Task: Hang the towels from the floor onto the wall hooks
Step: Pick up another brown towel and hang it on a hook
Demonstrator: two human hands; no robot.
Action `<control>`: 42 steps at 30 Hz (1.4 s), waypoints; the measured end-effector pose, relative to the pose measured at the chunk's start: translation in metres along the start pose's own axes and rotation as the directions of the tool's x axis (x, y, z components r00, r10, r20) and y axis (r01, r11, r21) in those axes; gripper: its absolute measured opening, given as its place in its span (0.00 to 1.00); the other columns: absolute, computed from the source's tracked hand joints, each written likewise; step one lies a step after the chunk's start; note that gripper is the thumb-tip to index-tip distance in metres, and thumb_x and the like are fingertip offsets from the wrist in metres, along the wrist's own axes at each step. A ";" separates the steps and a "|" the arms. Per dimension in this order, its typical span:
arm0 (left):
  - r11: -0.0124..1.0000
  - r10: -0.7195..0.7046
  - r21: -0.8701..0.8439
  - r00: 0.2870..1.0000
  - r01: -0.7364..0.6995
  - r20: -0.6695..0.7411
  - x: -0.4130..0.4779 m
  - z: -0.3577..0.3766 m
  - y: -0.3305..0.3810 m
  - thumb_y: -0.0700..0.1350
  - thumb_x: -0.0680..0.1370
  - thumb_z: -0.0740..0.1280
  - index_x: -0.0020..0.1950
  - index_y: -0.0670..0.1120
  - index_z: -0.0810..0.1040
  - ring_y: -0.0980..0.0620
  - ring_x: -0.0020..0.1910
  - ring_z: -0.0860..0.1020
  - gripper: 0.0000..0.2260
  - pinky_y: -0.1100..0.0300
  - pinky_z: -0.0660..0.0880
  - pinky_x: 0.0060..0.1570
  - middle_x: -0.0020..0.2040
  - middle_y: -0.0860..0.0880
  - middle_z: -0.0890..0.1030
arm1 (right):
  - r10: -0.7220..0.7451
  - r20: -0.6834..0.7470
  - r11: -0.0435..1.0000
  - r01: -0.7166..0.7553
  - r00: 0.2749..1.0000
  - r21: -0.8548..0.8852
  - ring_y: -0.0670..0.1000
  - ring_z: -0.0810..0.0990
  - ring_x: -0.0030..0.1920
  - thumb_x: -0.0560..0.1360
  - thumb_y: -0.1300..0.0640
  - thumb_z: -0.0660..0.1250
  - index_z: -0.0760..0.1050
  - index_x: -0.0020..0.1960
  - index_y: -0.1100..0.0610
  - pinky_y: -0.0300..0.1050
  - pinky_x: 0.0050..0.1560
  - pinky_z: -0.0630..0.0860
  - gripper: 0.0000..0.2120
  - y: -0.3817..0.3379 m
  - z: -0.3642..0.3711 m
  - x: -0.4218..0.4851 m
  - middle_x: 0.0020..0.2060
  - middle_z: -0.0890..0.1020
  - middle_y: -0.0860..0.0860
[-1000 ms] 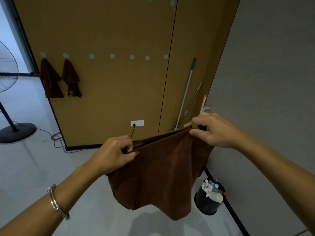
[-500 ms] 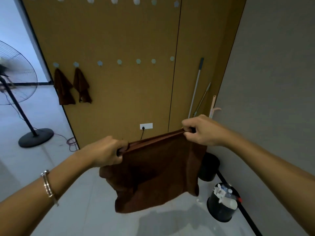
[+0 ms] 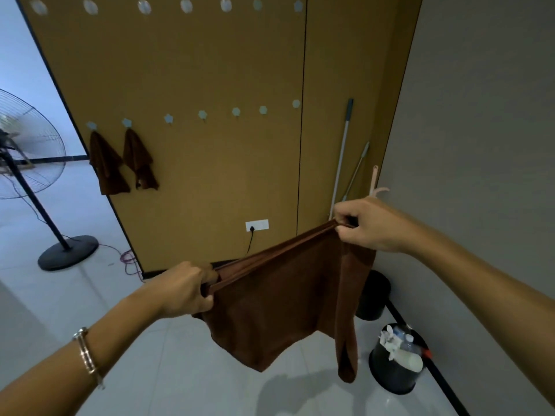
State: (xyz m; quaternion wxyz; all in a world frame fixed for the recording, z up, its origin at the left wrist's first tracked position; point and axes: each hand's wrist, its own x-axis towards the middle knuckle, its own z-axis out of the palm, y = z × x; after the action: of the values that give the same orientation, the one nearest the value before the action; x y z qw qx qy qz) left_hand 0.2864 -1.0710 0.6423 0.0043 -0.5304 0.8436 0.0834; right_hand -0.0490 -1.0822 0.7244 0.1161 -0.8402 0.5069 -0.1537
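Head view: brown towel (image 3: 282, 298) held taut in the air just below the wall socket (image 3: 257, 225), left hand (image 3: 186, 291) and right hand (image 3: 365, 225) each pinching a top corner, fingers curled; if draped unevenly, it may slip off the free hook (image 3: 169, 118) up-left of the socket.

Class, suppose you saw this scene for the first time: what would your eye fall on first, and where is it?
First, the brown towel, stretched mid-frame between the left hand and the right hand, each gripping its top edge. Next, two hung towels on the leftmost hooks of the lower row on the ochre wall.
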 end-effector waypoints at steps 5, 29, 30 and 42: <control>0.999 -0.044 -0.031 0.999 0.043 -0.020 0.010 0.003 0.010 0.49 0.76 0.63 0.29 0.52 0.67 0.57 0.30 0.68 0.15 0.67 0.64 0.30 0.33 0.55 0.71 | 0.004 -0.037 1.000 -0.005 0.999 -0.030 0.46 0.66 0.28 0.76 0.61 0.63 0.63 0.34 0.53 0.40 0.33 0.63 0.15 0.025 -0.003 -0.007 0.28 0.69 0.48; 0.913 -0.304 -0.372 0.888 0.168 -0.345 0.038 -0.011 0.049 0.44 0.74 0.71 0.28 0.45 0.70 0.55 0.27 0.73 0.16 0.61 0.69 0.27 0.29 0.51 0.76 | 0.003 0.073 0.999 -0.007 0.997 0.051 0.43 0.78 0.47 0.80 0.59 0.60 0.76 0.48 0.43 0.46 0.51 0.77 0.12 0.124 -0.023 0.007 0.46 0.81 0.42; 0.889 -0.335 -0.421 0.882 0.179 -0.332 0.040 -0.008 0.052 0.43 0.73 0.71 0.30 0.46 0.69 0.55 0.26 0.71 0.15 0.63 0.67 0.27 0.28 0.51 0.75 | -0.005 0.074 0.999 0.001 0.997 0.053 0.43 0.78 0.47 0.80 0.59 0.60 0.76 0.47 0.43 0.46 0.51 0.77 0.12 0.125 -0.025 0.009 0.46 0.81 0.43; 0.714 -0.362 -0.666 0.928 0.213 -0.091 0.087 0.027 0.102 0.58 0.69 0.72 0.73 0.56 0.59 0.58 0.62 0.69 0.36 0.61 0.67 0.59 0.64 0.57 0.69 | -0.159 0.274 0.987 0.161 0.949 0.014 0.48 0.76 0.51 0.81 0.59 0.55 0.76 0.52 0.47 0.54 0.54 0.77 0.13 0.070 -0.014 0.041 0.52 0.78 0.45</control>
State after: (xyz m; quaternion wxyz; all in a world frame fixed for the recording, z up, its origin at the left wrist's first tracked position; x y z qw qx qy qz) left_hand 0.1551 -1.1013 0.6215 -0.2565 -0.6302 0.6646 0.3089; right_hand -0.0936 -1.1513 0.7184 0.1686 -0.8922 0.4168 -0.0428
